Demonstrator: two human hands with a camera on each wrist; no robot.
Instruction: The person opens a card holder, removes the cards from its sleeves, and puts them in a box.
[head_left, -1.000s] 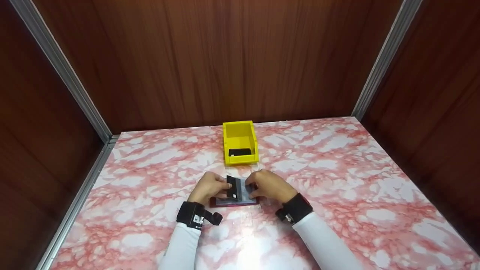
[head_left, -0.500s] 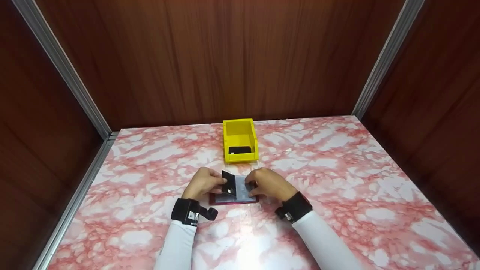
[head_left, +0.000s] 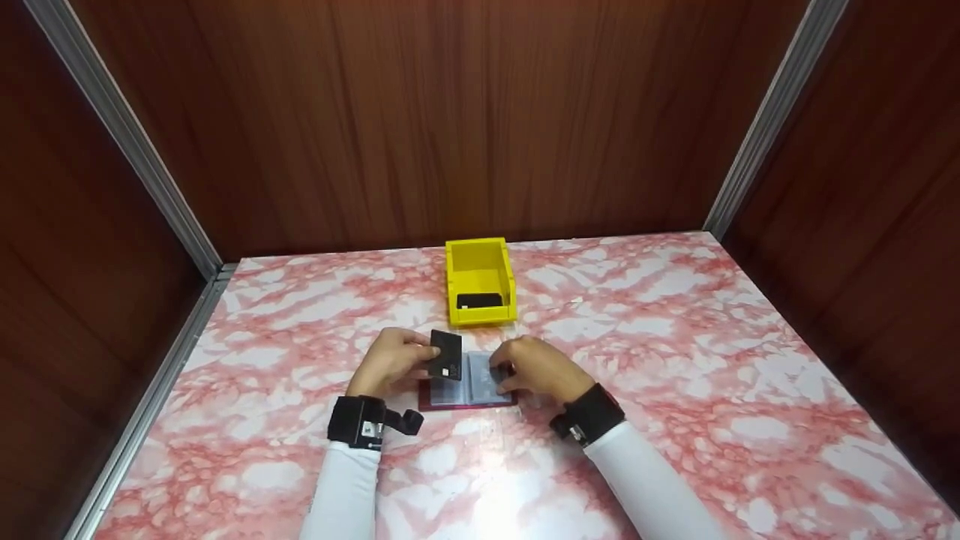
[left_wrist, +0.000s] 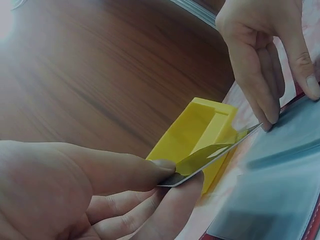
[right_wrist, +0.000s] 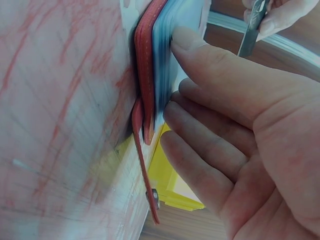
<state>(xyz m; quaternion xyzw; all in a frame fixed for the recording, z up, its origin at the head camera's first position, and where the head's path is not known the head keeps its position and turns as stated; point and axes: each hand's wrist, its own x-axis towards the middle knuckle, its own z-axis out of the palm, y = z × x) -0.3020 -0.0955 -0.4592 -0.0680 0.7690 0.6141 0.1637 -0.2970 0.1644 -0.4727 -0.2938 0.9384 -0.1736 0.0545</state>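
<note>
My left hand [head_left: 388,360] pinches a black card [head_left: 447,354] with a small light mark between thumb and fingers. The card is held up over the left side of an opened red card holder [head_left: 495,407], and appears nearly edge-on in the left wrist view. Clear plastic sleeves [left_wrist: 277,155] fill the holder, which lies spread on the table. My right hand [head_left: 536,369] rests on its right-hand pages, thumb and fingertips spread apart on the sleeves. In the right wrist view the thumb lies against the stacked sleeves [right_wrist: 165,55], and a red snap strap [right_wrist: 141,160] sticks out from the cover.
A yellow bin [head_left: 480,266] stands behind the holder, with a black card [head_left: 480,301] lying inside near its front lip. The tabletop [head_left: 660,360] is pink-and-white marbled. Brown wood-look panels [head_left: 480,120] with metal corner posts enclose the back and sides.
My left hand has moved left and up with the black card, away from the right-hand sleeves, and the card now faces up more squarely. My right hand has stayed in place.
</note>
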